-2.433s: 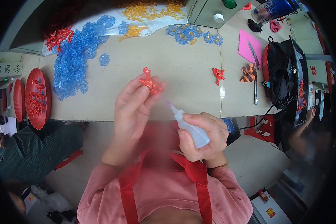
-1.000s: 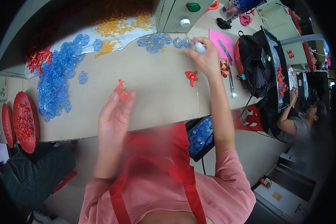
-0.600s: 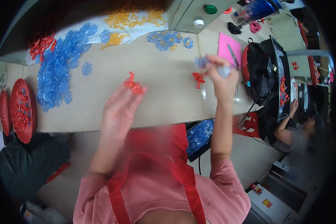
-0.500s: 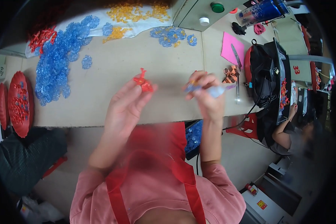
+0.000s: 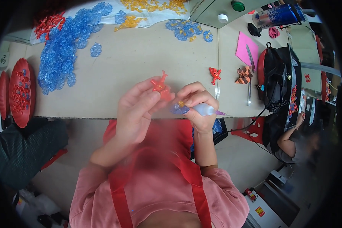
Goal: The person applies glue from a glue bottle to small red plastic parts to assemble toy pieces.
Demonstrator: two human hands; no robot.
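Note:
My left hand (image 5: pixel 138 104) is closed, pinching a small shiny red plastic piece (image 5: pixel 161 90) with a thin prong pointing up. Close to its right, my right hand (image 5: pixel 199 106) grips a small whitish squeeze bottle (image 5: pixel 204 109) with a thin purple tip (image 5: pixel 221 113) pointing right. The same hand's fingertips also hold a clear blue flower-like piece (image 5: pixel 179 108) with a yellow bit (image 5: pixel 181 103) on it. The blue piece is near the red one; whether they touch I cannot tell. Another red piece (image 5: pixel 215 75) lies on the table beyond my right hand.
Blue pieces (image 5: pixel 59 60) are heaped at the left, with red (image 5: pixel 49 24) and yellow ones (image 5: pixel 152 5) behind. More blue pieces (image 5: pixel 182 29) lie farther back. A red scalloped tray (image 5: pixel 22 93) stands left. Tweezers (image 5: pixel 249 89), a black bag (image 5: pixel 275 76) and another person's arm (image 5: pixel 290 136) are right.
My hands have come closer together, the right one drawing in toward the left and the table's near edge. The red piece on the table, mostly hidden before, now shows fully. The view has shifted slightly.

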